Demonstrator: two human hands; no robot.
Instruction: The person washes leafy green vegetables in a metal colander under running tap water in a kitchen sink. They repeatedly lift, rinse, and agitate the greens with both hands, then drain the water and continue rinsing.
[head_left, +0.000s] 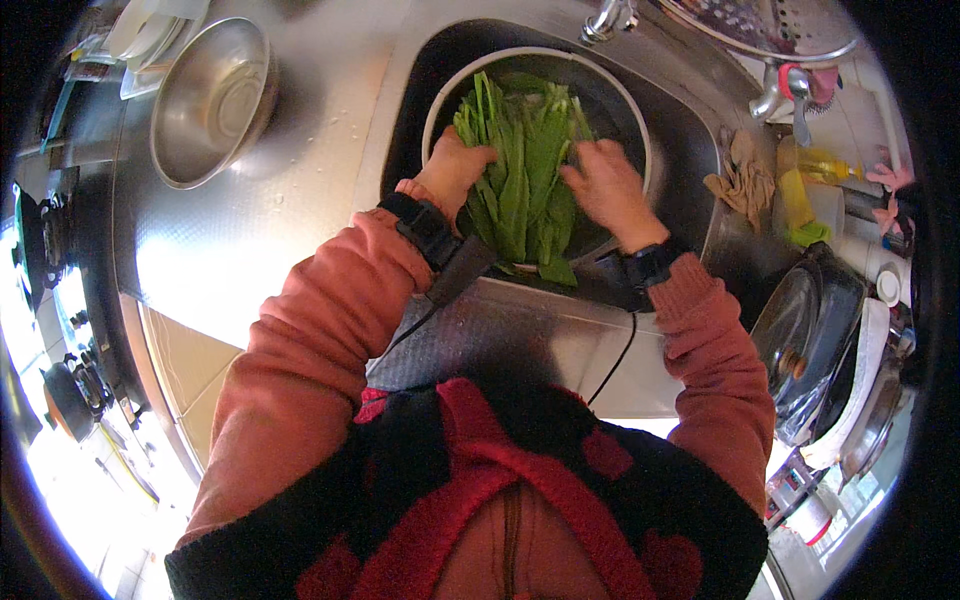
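Long green leafy vegetables (525, 180) lie in a large round metal basin (646, 142), which sits inside the sink (686, 187). My left hand (454, 169) is at the left edge of the leaves, its fingers partly hidden behind stalks and its thumb on top; whether it grips them cannot be told. On the other side, my right hand (607, 184) is at the right edge of the bunch, somewhat blurred, with fingers bent near a stalk. Some leaf tips reach the basin's near rim. Both wrists wear black straps with devices.
A steel bowl (214, 105) stands tilted on the steel counter (322, 135) at left. The faucet (600, 26) and a perforated metal colander (772, 26) are beyond the sink. Brown gloves (742, 176), a yellow bottle (821, 165) and a lidded pan (787, 330) are at right.
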